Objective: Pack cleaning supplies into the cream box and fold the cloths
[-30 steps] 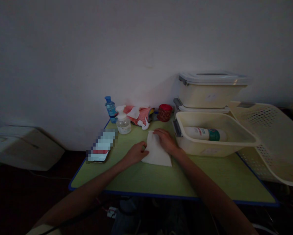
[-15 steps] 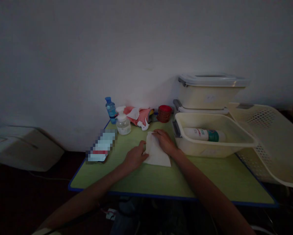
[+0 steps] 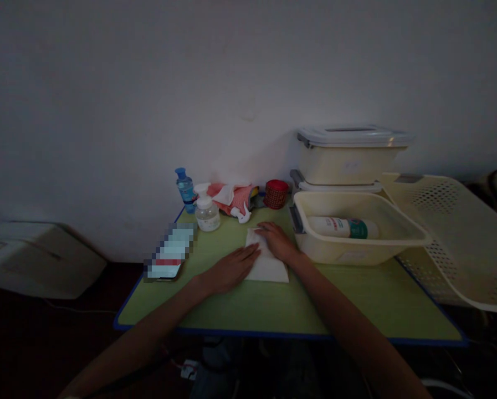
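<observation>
A white folded cloth or paper sheet [image 3: 269, 270] lies flat on the green table [image 3: 231, 307]; which of the two it is I cannot tell. My left hand [image 3: 234, 269] rests on its left side, palm down with fingers stretched out. At its upper part lies my right hand [image 3: 275, 241], fingers extended and pressing flat on the sheet. Just right of that hand stands a cream plastic bin [image 3: 335, 255] with a white and green bottle [image 3: 339, 227] lying in it.
A phone [image 3: 169, 257] lies at the left edge. Behind stand a clear jar [image 3: 208, 216], a blue bottle [image 3: 185, 191], pink fabric [image 3: 235, 197] and a red woven basket [image 3: 276, 195]. Lidded boxes [image 3: 352, 160] and a perforated basket [image 3: 460, 221] crowd the right.
My left hand has gone from curled at the sheet's left edge to lying flat across it with fingers straight. My right hand stays on the upper part. The view has shifted slightly.
</observation>
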The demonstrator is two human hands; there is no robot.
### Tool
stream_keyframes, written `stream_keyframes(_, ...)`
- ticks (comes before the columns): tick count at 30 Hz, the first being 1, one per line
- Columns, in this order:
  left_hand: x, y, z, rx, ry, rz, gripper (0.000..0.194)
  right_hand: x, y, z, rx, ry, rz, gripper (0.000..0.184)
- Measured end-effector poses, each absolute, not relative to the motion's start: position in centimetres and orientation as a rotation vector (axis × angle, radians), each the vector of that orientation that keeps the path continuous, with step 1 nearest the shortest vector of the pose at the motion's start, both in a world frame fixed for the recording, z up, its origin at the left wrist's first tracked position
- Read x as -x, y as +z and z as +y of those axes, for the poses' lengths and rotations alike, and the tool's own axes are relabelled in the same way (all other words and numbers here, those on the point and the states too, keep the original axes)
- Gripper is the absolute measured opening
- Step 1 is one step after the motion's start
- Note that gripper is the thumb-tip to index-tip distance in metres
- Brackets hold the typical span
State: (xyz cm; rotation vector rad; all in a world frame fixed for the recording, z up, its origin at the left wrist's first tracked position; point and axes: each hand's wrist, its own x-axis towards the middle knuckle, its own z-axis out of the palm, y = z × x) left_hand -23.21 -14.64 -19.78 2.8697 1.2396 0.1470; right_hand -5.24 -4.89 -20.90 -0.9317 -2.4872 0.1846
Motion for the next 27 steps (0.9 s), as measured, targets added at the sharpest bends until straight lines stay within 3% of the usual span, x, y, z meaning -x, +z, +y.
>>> stream_keyframes(8,23.8,-19.9,-14.6,-2.809,0.184,1.208,0.046,5.1,-19.7,-6.1,0.77,0.203,-2.45,0.045)
stream_keyframes(15,23.7,-20.1,-14.6,-2.832,0.218,1.211,0.044,4.5,-15.0,-12.2,0.437,0.001,-2.77,0.019)
stream_keyframes(20,23.9,-20.2,-14.5,-2.832,0.163,1.223,0.047,2.3,-15.0,-15.0,0.581,-0.155,-3.054,0.011)
stream_keyframes(27,24.1,-19.5,-14.8,-2.793,0.264,1.18,0.049,0.8,-16.6,-15.2,0.774,-0.242,-2.972,0.011)
